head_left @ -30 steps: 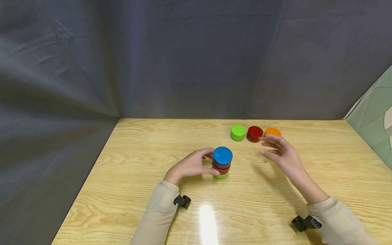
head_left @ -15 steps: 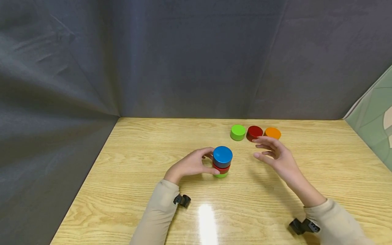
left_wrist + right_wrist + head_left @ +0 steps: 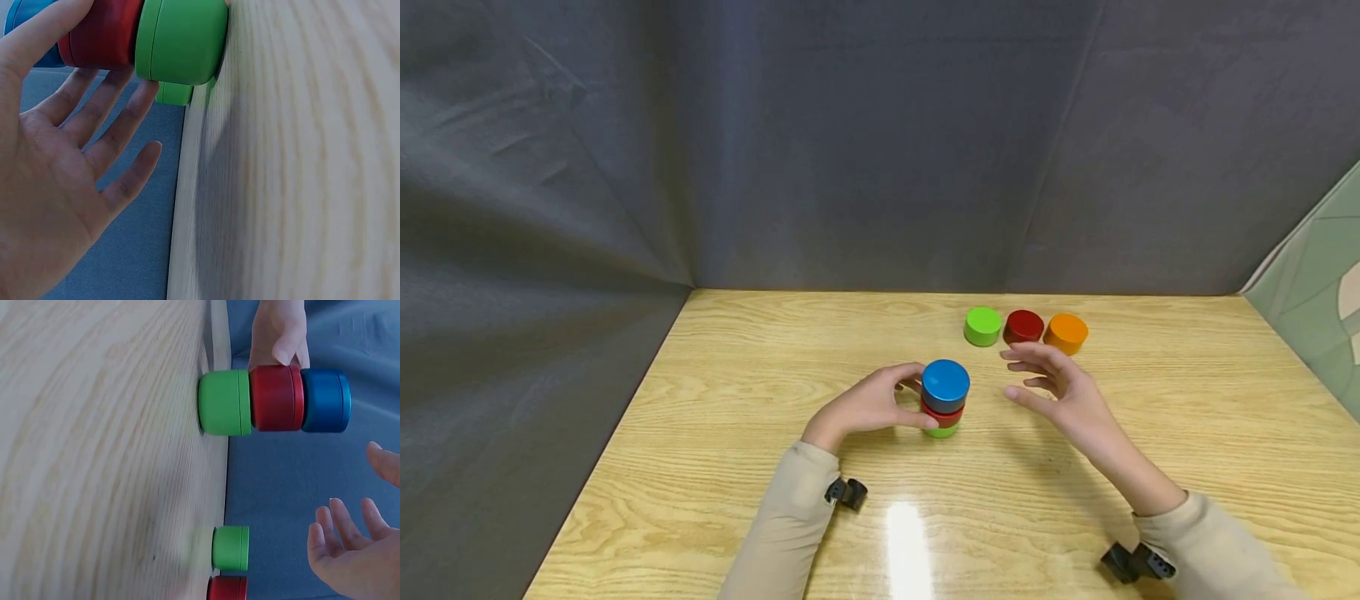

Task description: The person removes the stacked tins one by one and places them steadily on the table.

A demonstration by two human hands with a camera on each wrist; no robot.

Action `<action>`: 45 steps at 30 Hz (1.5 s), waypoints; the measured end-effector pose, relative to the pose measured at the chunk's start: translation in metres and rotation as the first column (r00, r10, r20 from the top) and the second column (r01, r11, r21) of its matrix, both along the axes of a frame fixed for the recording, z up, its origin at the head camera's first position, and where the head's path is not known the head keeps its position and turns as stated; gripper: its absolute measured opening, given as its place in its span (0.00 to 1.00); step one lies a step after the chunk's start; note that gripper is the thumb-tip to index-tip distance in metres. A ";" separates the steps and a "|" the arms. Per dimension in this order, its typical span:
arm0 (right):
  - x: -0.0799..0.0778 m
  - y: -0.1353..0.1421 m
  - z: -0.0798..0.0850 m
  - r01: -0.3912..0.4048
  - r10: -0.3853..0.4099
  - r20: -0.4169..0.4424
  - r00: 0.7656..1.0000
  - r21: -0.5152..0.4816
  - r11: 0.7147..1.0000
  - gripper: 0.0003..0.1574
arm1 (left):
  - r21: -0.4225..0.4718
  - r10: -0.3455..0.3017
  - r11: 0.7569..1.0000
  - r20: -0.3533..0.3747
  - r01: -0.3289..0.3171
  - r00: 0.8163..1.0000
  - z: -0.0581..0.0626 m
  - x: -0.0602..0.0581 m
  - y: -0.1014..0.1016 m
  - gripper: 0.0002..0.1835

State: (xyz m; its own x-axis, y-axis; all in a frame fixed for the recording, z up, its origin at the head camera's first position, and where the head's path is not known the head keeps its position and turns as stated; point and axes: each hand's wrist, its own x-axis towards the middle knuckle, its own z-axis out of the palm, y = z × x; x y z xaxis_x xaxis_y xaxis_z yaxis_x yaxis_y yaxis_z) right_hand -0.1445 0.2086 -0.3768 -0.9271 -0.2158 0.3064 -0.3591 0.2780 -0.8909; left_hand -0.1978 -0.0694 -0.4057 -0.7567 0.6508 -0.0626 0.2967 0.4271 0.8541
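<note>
Stack [image 3: 945, 396] of three round containers stands upright on the tabletop [image 3: 737, 358]: green container [image 3: 942, 432] at base, red container [image 3: 946, 419] mid, blue container [image 3: 946, 383] on top. Left hand [image 3: 874, 402] grasps the red container between thumb and fingers from the stack's left side. Right hand [image 3: 1066, 388], fingers loosely bent and holding nothing, hangs above the tabletop right of the stack, near but apart. Dark red container [image 3: 1023, 326] and orange container [image 3: 1067, 332] stand beyond it.
</note>
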 end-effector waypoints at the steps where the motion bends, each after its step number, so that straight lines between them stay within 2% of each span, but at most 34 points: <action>1: 0.000 -0.001 0.000 -0.003 0.003 -0.001 1.000 0.010 1.000 0.29 | 0.001 0.001 1.000 0.001 -0.001 1.000 0.000 0.000 0.000 0.33; 9: 0.001 -0.009 0.001 -0.019 0.020 -0.013 1.000 0.044 0.999 0.30 | -0.009 0.007 1.000 0.001 -0.007 1.000 0.000 -0.001 0.001 0.33; 17: 0.000 -0.018 -0.001 -0.046 0.044 0.020 0.999 0.060 0.997 0.30 | -0.018 0.008 1.000 -0.004 -0.008 1.000 0.001 0.000 0.002 0.33; 34: -0.003 -0.032 -0.004 -0.080 0.080 0.034 0.996 0.017 0.997 0.32 | -0.022 0.013 1.000 -0.011 -0.013 1.000 -0.002 -0.002 -0.001 0.34; 45: -0.004 -0.040 -0.008 -0.075 0.073 0.082 0.994 0.010 0.997 0.34 | -0.013 0.009 1.000 -0.006 -0.010 1.000 -0.002 0.000 -0.001 0.33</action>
State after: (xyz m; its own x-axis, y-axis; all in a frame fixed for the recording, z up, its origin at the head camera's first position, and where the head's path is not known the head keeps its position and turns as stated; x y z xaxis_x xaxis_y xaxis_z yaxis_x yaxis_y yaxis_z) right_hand -0.1480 0.1690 -0.3851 -0.9303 -0.2884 0.2268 -0.3053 0.2656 -0.9145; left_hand -0.1982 -0.0705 -0.4081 -0.7632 0.6427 -0.0664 0.2977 0.4410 0.8467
